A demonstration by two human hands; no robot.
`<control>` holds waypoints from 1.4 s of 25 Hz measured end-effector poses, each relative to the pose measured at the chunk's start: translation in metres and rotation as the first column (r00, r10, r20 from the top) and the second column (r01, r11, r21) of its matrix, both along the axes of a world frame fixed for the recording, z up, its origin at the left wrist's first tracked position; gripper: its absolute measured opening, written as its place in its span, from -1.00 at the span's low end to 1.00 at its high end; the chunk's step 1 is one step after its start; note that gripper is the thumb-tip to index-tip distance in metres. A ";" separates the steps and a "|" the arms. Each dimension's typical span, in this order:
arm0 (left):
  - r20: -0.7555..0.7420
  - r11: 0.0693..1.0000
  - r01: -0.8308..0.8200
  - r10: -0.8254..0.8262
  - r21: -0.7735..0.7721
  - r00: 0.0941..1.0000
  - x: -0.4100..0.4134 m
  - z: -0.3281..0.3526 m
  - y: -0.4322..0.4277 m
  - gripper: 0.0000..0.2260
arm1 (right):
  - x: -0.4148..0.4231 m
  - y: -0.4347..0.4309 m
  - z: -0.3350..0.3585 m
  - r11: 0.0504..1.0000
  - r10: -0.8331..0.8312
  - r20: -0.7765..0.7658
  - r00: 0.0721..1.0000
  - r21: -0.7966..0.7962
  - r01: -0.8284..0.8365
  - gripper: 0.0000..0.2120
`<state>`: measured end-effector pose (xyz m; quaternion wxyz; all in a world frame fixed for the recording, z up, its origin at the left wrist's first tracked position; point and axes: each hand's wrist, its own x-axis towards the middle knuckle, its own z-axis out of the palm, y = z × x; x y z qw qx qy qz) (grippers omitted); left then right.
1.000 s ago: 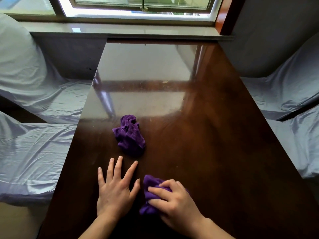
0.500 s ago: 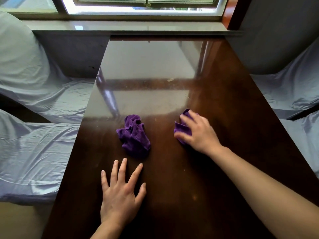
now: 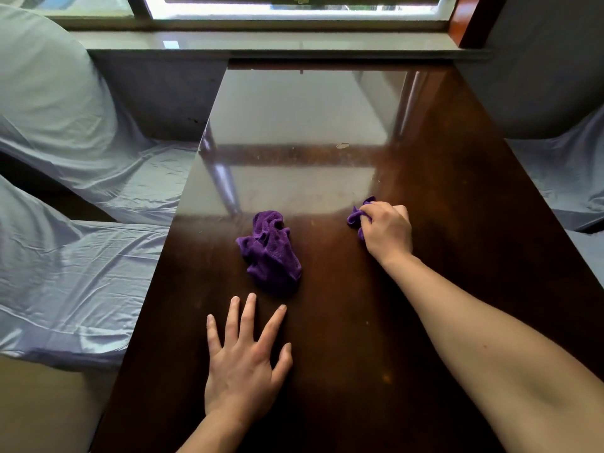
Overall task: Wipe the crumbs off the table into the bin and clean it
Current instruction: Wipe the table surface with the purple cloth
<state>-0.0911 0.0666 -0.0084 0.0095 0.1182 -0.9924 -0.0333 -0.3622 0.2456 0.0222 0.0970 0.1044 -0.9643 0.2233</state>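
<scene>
Wiping step in hand: a small bunched purple microfibre cloth (image 3: pixel 359 214) is held in the closed grip of the right hand (image 3: pixel 387 231), pressed on the glossy dark brown wooden counter (image 3: pixel 457 197), right of a second crumpled purple cloth (image 3: pixel 269 251); the left hand (image 3: pixel 243 364) is laid flat and open nearer than that cloth; a pale crumb (image 3: pixel 342 145) beyond it is judged next, no bin being visible.

A table (image 3: pixel 441 197) is set lengthwise with its far end against a window sill (image 3: pixel 261 44). Covered seats are placed along the left side (image 3: pixel 81 178) and the right side (image 3: pixel 562 168). A loose cloth (image 3: pixel 269 253) lies near the table's centre. The left hand (image 3: pixel 243 364) is laid flat on the tabletop, just nearer than that cloth. The right hand (image 3: pixel 387 230) is placed right of the loose cloth, apart from it, over a second cloth (image 3: pixel 357 217). A crumb (image 3: pixel 342 145) lies farther back, towards the sill.
</scene>
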 end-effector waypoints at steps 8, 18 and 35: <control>0.011 1.000 -0.015 0.015 0.008 1.000 0.002 0.005 0.002 -0.45 | 0.090 -0.027 0.001 0.868 0.486 0.020 0.874 0.105 -0.485 -0.80; 0.009 1.000 -0.023 0.023 -0.001 1.000 0.002 0.004 0.002 -0.46 | 0.114 0.128 -0.002 0.972 -0.068 -0.060 0.996 0.220 0.079 -0.78; 0.040 0.999 -0.032 0.033 -0.038 0.999 0.002 0.001 0.004 -0.43 | 0.193 0.052 0.014 0.978 0.096 0.088 0.991 0.175 -0.111 -0.71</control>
